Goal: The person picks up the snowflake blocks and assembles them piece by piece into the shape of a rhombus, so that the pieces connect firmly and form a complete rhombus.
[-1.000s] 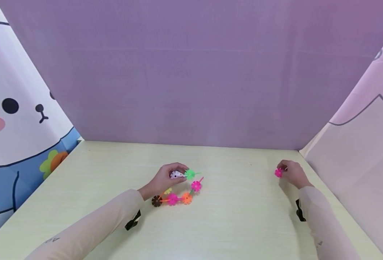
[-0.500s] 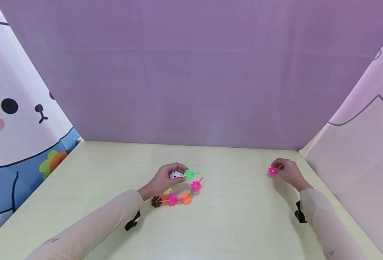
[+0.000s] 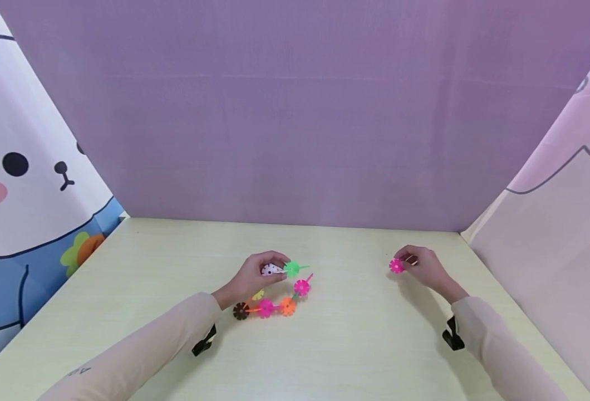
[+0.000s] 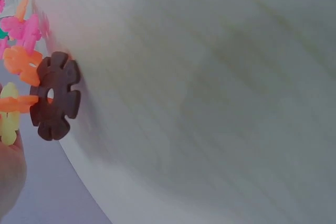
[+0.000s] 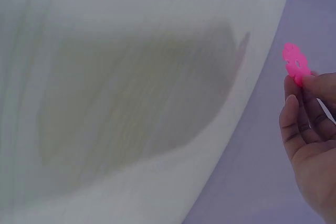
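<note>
A chain of interlocked plastic snowflake discs hangs from my left hand (image 3: 257,274), whose fingers and thumb grip it near the white disc (image 3: 270,269). Beyond the fingertips a green disc (image 3: 291,269) sticks out to the right. Lower in the chain come a yellow disc (image 3: 258,294), a dark brown disc (image 4: 55,96), an orange disc (image 3: 288,306) and pink discs, one of them (image 3: 301,287) at the right. Between thumb and forefinger, my right hand (image 3: 425,267) pinches a separate pink snowflake disc (image 5: 295,62) above the table, right of the chain.
The pale wooden table (image 3: 355,345) spreads under both hands. A purple cloth wall (image 3: 305,122) rises along its back edge. Printed curtains stand at the left (image 3: 34,167) and the right (image 3: 560,223). Black straps (image 3: 454,334) circle both wrists.
My right hand has moved left across the table with the pink disc, closing some of the gap to the chain. The left hand and the chain have stayed nearly still.
</note>
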Motion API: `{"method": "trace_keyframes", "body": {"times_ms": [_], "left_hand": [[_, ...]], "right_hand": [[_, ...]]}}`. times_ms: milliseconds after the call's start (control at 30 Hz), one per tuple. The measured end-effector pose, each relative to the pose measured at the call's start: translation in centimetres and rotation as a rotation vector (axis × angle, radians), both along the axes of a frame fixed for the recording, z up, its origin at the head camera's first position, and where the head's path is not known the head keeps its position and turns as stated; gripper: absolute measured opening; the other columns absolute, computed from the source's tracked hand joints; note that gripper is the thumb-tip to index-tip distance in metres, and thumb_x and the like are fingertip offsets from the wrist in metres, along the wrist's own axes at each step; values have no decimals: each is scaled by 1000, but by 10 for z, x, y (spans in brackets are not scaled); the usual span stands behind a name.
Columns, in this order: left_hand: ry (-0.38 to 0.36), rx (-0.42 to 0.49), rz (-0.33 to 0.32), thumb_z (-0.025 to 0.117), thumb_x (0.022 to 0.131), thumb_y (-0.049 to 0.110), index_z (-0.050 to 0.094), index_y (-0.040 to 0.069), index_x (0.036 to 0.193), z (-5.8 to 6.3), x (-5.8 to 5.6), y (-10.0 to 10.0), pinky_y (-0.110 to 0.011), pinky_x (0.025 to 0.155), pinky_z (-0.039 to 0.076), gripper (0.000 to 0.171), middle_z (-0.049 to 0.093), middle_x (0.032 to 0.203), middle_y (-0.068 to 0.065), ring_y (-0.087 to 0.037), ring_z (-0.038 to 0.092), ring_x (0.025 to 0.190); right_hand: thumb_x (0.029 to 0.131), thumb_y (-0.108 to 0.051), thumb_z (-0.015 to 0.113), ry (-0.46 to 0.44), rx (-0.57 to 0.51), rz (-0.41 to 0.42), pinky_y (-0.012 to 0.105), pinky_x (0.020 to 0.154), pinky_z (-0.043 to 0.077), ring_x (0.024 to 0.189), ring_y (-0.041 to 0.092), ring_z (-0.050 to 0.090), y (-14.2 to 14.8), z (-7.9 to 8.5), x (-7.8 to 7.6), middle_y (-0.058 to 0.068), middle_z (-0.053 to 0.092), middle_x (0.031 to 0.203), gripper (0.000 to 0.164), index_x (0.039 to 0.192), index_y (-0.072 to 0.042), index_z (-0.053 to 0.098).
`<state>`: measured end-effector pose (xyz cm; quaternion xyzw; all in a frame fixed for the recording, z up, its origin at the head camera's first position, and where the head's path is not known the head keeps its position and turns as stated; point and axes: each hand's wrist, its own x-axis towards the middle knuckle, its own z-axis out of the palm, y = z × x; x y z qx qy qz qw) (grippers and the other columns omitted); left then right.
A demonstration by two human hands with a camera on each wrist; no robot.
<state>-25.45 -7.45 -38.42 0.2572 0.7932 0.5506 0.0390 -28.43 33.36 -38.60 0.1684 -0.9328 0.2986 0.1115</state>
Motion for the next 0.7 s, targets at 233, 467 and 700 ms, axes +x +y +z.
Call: {"method": "trace_keyframes", "body": {"times_ms": [233, 467, 700], "left_hand": [[20, 6, -3, 66, 83, 7, 61, 8, 111, -17, -12, -1, -21, 71, 49, 28, 63, 103, -10, -22, 57, 95], [22, 13, -2, 68, 82, 14, 62, 18, 108, -26, -18, -2, -22, 75, 50, 27, 63, 100, -3, -17, 58, 94], [21, 7, -1, 68, 82, 14, 62, 18, 108, -25, -17, -2, -24, 74, 50, 27, 63, 100, -1, -17, 58, 94]], "right_hand": [[78, 10, 59, -23, -64, 55, 20, 59, 49, 67, 14, 59, -25, 3, 6, 14, 66, 79, 14, 89, 4, 64], [79, 8, 60, -64, -115, 119, 20, 60, 49, 67, 8, 57, -55, 4, 12, 12, 66, 79, 12, 89, 2, 65], [79, 8, 59, -87, -164, 175, 20, 61, 50, 68, 8, 57, -85, 6, 14, 11, 66, 79, 12, 88, 2, 65]]}}
